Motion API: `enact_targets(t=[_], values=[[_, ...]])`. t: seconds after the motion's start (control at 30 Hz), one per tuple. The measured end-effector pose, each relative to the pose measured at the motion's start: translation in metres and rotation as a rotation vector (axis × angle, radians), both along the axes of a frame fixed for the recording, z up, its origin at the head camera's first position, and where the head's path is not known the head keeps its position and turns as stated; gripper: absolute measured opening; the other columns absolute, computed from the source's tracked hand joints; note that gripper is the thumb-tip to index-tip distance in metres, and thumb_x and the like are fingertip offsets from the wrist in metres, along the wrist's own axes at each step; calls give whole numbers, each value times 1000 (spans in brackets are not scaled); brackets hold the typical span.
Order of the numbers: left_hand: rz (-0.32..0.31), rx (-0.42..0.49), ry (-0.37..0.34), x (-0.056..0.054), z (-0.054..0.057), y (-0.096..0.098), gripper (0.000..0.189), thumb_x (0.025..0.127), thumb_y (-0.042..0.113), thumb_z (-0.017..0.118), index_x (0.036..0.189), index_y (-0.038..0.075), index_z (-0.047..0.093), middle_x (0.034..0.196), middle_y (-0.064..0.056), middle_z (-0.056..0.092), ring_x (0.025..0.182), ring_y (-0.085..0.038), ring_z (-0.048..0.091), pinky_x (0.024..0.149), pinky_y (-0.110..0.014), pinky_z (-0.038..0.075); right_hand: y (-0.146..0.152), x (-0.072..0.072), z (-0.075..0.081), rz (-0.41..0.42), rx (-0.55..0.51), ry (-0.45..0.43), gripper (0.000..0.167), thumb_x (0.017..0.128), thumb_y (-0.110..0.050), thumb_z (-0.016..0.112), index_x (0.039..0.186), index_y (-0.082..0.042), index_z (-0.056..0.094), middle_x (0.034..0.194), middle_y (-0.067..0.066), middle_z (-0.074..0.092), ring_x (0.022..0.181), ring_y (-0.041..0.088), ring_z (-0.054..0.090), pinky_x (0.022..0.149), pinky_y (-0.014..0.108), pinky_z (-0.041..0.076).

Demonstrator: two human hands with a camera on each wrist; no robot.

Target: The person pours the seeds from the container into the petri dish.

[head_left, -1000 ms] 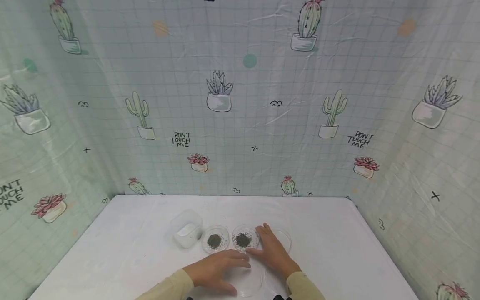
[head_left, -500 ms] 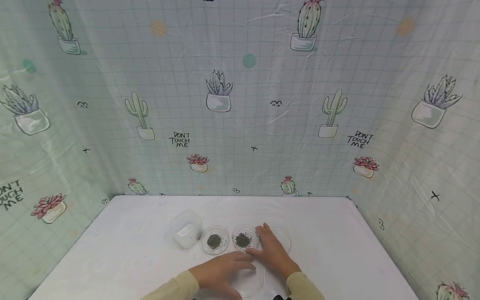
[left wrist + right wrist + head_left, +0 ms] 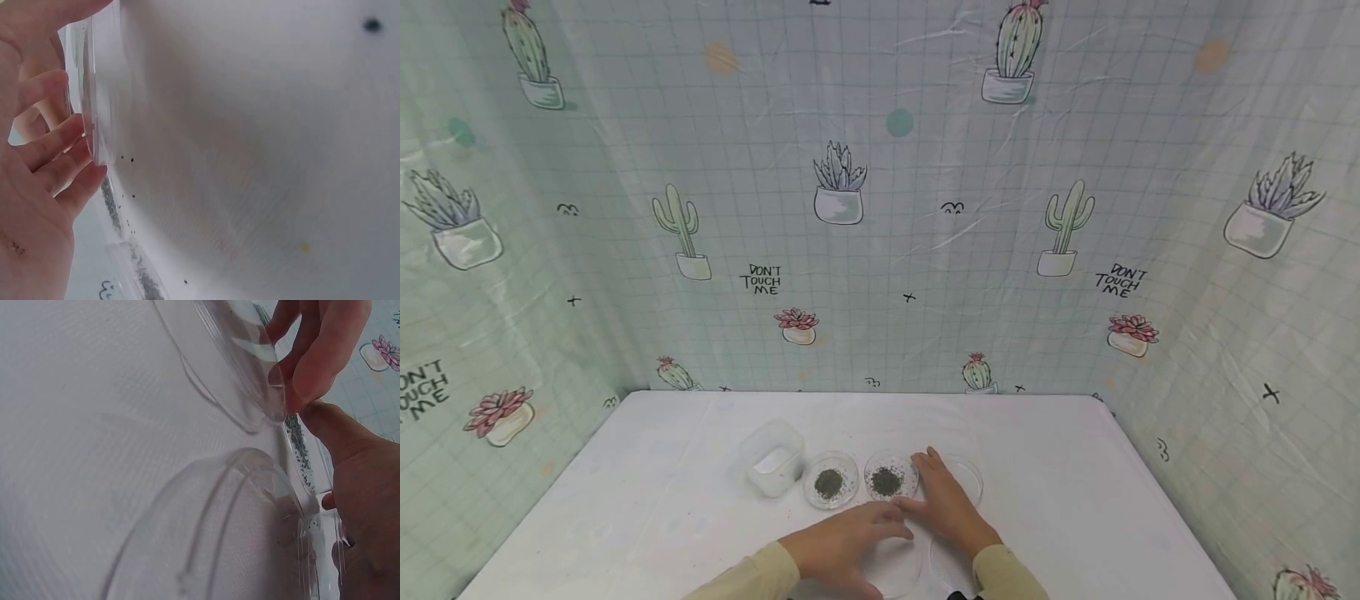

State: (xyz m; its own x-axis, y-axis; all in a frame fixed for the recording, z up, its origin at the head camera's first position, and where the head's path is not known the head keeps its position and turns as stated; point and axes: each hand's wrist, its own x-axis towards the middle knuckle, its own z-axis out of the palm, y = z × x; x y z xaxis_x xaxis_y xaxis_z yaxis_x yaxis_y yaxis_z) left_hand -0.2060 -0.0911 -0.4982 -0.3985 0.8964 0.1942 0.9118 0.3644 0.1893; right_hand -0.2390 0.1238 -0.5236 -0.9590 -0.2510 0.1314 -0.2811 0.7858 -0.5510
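Observation:
My left hand (image 3: 842,542) grips a clear, shallow petri dish part (image 3: 898,573) at the front, thumb and fingers at its rim; the left wrist view shows this clear rim (image 3: 103,94) between them. My right hand (image 3: 951,504) holds the side of a petri dish (image 3: 891,455) containing dark green granules, thumb in front and fingers at its right. To its left stands a similar dish (image 3: 842,456) with granules. Behind my right hand lies a clear, round dish part (image 3: 977,479). Another clear round part (image 3: 187,519) lies nearer, partly hidden by the right arm.
A translucent rectangular tub (image 3: 784,435) stands left of the dishes. Dark specks (image 3: 132,160) lie scattered on the white table (image 3: 1045,467). Curtains (image 3: 880,250) printed with cacti enclose the back and both sides.
My left hand has moved a little right and closed in on the near clear dish part, whose outline has shifted slightly toward me. My right hand stays in place.

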Motion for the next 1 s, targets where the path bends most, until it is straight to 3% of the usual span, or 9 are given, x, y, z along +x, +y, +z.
enact_targets(t=[0.43, 0.8, 1.0], values=[[14, 14, 19, -3, 7, -12, 80, 67, 47, 82, 136, 22, 50, 136, -3, 52, 125, -16, 50, 106, -28, 45, 0, -1, -1, 2, -10, 8, 84, 78, -47, 75, 138, 4, 46, 147, 23, 43, 143, 40, 30, 114, 55, 32], [97, 2, -79, -4, 20, -19, 81, 69, 44, 82, 139, 23, 48, 140, -4, 49, 128, -20, 49, 105, -37, 48, 0, -1, 2, 3, -4, -1, 85, 78, -48, 75, 138, 4, 45, 146, 23, 45, 143, 40, 31, 114, 56, 31], [103, 18, -39, -9, 22, -21, 87, 67, 46, 83, 142, 24, 45, 137, -5, 50, 125, -18, 50, 104, -36, 48, 0, -1, 4, 14, 19, 1, 85, 78, -46, 75, 139, 4, 44, 146, 23, 44, 143, 41, 29, 114, 56, 31]])
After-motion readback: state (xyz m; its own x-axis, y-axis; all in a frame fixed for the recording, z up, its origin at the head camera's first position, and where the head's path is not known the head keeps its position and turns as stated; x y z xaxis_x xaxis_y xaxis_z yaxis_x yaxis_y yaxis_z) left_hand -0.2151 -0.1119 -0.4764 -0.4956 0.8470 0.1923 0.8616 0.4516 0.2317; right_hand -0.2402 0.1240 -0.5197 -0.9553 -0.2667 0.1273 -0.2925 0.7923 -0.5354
